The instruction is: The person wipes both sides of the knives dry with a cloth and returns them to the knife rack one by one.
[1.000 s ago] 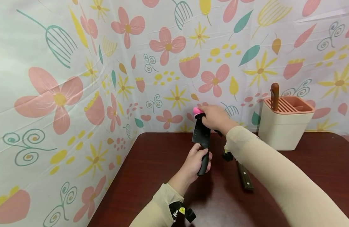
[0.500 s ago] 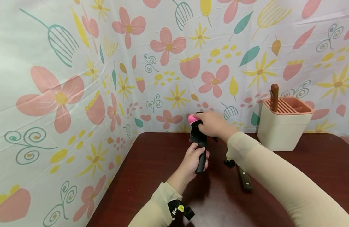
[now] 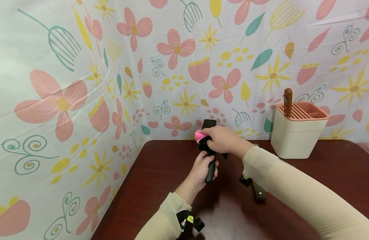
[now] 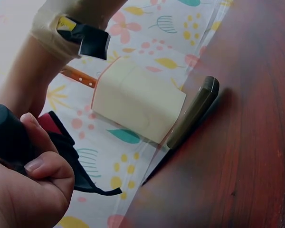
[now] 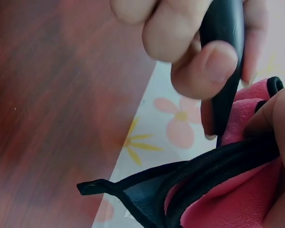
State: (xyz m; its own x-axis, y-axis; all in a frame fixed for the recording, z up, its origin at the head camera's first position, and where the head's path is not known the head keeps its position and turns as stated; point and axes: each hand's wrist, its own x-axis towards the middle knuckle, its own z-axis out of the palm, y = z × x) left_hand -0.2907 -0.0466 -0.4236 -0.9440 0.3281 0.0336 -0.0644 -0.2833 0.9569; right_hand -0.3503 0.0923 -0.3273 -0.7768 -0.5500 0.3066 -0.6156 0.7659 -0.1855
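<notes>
My left hand point(image 3: 199, 170) grips the black handle of a knife point(image 3: 210, 173), whose broad black blade points away toward the wall. My right hand point(image 3: 226, 140) holds a pink cloth with black edging point(image 3: 199, 136) against the blade near the handle. Beyond the cloth the blade's far end shows; its middle is covered. In the right wrist view, the folded cloth point(image 5: 232, 204) lies around the blade just past the handle point(image 5: 223, 38), with left fingers curled round that handle. The left wrist view shows the left thumb and finger at the handle's end point(image 4: 9, 133).
A second knife with a dark riveted handle point(image 3: 259, 191) lies on the dark red table point(image 3: 160, 186), partly under the right forearm. At the back right stands a cream knife holder point(image 3: 295, 140) with an orange top, a wooden-handled knife point(image 3: 288, 101) in it. Flowered fabric point(image 3: 178, 83) hangs behind.
The right hand and the cloth have slid down the blade toward the handle, uncovering the blade's far end. The left hand keeps its grip and has shifted slightly left.
</notes>
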